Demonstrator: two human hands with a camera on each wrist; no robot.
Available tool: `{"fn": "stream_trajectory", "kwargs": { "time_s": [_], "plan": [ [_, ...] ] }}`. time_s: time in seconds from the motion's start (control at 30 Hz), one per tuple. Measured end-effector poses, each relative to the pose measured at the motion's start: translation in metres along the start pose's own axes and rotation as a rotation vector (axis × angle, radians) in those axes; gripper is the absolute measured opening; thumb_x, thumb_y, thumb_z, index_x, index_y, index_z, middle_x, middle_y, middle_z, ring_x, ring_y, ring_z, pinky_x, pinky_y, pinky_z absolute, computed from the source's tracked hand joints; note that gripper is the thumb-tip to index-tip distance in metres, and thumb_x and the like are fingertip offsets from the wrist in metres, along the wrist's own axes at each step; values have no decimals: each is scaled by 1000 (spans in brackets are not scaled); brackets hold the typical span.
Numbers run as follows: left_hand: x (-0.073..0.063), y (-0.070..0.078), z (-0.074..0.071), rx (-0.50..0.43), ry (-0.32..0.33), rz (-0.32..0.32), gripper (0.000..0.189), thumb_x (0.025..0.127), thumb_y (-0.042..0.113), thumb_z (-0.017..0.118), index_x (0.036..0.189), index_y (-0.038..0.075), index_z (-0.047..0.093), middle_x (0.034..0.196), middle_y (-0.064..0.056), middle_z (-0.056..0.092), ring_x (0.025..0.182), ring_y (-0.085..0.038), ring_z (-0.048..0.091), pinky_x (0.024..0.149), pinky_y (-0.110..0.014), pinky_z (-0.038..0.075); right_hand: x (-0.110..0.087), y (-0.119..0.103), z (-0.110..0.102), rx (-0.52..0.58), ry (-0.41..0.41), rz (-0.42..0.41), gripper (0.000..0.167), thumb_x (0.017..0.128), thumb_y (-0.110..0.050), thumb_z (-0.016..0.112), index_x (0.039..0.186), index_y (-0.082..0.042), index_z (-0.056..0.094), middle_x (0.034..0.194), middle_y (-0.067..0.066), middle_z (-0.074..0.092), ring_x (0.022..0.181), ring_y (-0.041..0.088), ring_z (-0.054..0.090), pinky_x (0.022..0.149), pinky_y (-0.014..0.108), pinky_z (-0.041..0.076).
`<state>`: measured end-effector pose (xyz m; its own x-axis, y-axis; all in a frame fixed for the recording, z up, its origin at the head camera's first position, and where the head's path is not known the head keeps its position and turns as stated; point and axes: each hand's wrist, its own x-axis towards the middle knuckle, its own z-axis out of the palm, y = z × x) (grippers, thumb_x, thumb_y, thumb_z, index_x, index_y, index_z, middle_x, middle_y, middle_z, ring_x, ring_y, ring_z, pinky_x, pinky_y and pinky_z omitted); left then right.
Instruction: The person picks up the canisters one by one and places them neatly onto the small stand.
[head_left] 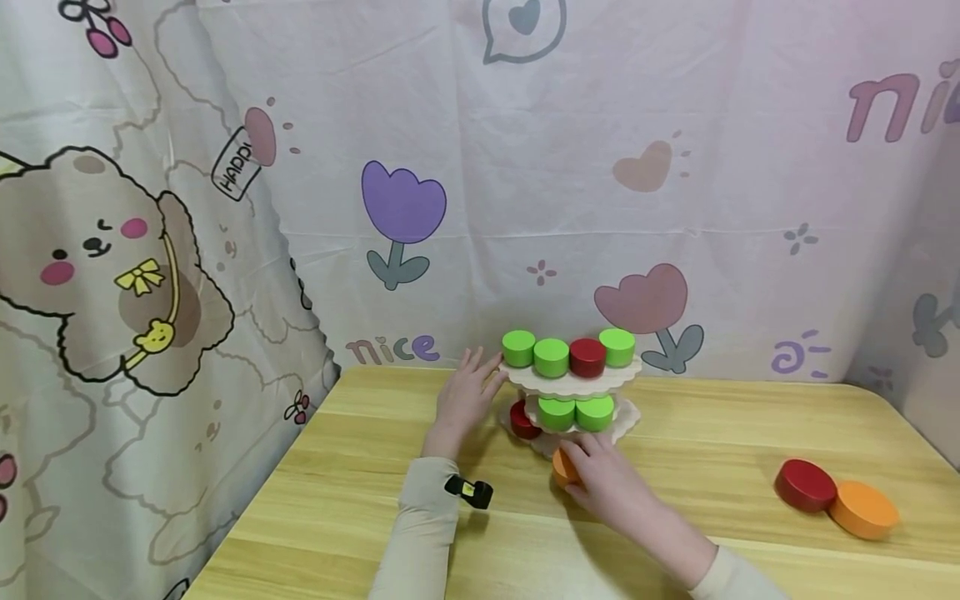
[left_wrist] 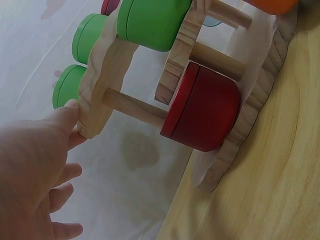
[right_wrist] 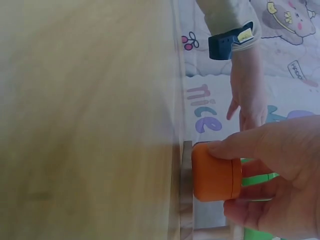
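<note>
A tiered wooden stand point(head_left: 577, 385) with scalloped tiers holds round blocks. On its top tier are a red block point(head_left: 587, 357) and several green blocks point(head_left: 551, 357); two green blocks point(head_left: 594, 412) are on the middle tier. Toward the left of the bottom tier sits another red block point(left_wrist: 205, 107). My left hand point(head_left: 465, 404) pinches the top tier's left edge between thumb and finger, its other fingers loose. My right hand point(head_left: 603, 479) grips an orange round block point(right_wrist: 215, 172) at the front of the bottom tier. Whether the block rests on that tier I cannot tell.
On the right of the wooden table point(head_left: 697, 467), a red block point(head_left: 806, 486) and an orange block point(head_left: 865, 509) lie side by side, touching. A printed curtain point(head_left: 510, 208) hangs behind the table, close to the stand. My left wrist bears a black strap point(head_left: 468, 492).
</note>
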<state>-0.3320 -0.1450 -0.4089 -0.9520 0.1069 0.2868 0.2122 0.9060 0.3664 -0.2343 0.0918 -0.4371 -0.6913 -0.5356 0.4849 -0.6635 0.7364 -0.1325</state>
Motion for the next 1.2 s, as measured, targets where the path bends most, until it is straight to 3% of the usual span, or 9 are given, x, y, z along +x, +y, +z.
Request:
{"fn": "stream_trajectory", "kwargs": {
  "time_s": [0.27, 0.5, 0.7, 0.97, 1.1, 1.2],
  "plan": [
    [0, 0, -1, -19, 7, -5, 53, 101, 54, 35, 147, 28, 44, 159, -11, 29, 151, -33, 17, 118, -57, 25, 3, -2, 0, 22, 8, 41, 40, 68, -4, 83, 105, -6, 66, 106, 7, 63, 96, 22, 59, 83, 38, 56],
    [0, -1, 1, -15, 7, -6, 53, 102, 54, 34, 147, 27, 44, 159, -11, 29, 151, -33, 18, 119, -57, 25, 4, -2, -1, -44, 40, 31, 33, 68, -5, 83, 97, -10, 69, 102, 4, 65, 93, 21, 60, 81, 36, 56],
    [1, -2, 2, -8, 7, 1, 54, 101, 54, 35, 146, 26, 45, 158, -13, 32, 150, -35, 20, 118, -57, 26, 3, -4, -1, -148, 69, 39, 30, 66, -2, 80, 92, -14, 70, 86, -1, 54, 77, 15, 52, 63, 27, 49],
    [1, -2, 2, -12, 2, 0, 54, 101, 55, 35, 146, 27, 45, 158, -12, 32, 151, -33, 18, 119, -56, 25, 2, -4, 0, -164, 56, 54, 29, 72, -7, 80, 98, -19, 73, 83, -3, 53, 76, 14, 53, 59, 25, 47],
    [1, -3, 3, -7, 3, 2, 54, 101, 55, 34, 146, 27, 45, 158, -13, 32, 150, -35, 19, 119, -57, 25, 1, -4, -1, -148, 62, 48, 34, 70, -7, 81, 102, -15, 72, 85, -2, 54, 76, 13, 53, 60, 25, 48],
    [2, -3, 3, -8, 7, 4, 54, 101, 55, 34, 146, 27, 45, 158, -13, 32, 150, -36, 21, 118, -57, 25, 2, -4, -1, -132, 80, 37, 33, 67, -7, 83, 97, -12, 68, 85, -2, 53, 75, 13, 53, 59, 25, 48]
  ]
}}
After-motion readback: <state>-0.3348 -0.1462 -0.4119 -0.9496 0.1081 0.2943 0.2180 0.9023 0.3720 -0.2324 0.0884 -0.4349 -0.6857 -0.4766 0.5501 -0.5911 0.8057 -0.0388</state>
